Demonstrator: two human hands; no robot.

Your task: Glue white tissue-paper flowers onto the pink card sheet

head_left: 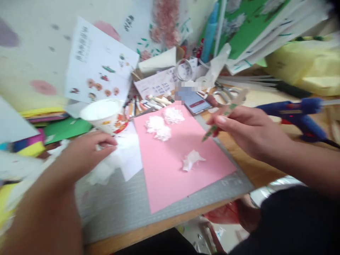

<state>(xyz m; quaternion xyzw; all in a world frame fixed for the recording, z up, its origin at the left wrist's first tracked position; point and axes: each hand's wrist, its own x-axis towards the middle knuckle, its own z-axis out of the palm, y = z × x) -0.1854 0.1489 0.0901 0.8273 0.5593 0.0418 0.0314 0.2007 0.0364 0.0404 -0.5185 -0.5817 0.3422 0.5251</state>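
Note:
A pink sheet of paper [170,166] lies on a grey cutting mat [124,209]. Three white tissue flowers [162,125] sit near its far end and a crumpled white tissue piece [191,160] lies in its middle. My right hand [244,129] hovers over the sheet's right edge, fingers pinched on a thin green stick [212,131]. My left hand [85,150] rests on white tissue paper [114,164] at the mat's left side, fingers curled onto it, beside a paper cup [102,115].
A blue glue gun [297,113] lies at the right on the wooden table. A phone [195,101], scissors [225,92], tape roll [184,69] and pens crowd the back. Printed sheets [98,63], coloured paper stacks [45,120] and green boards [252,28] surround the mat.

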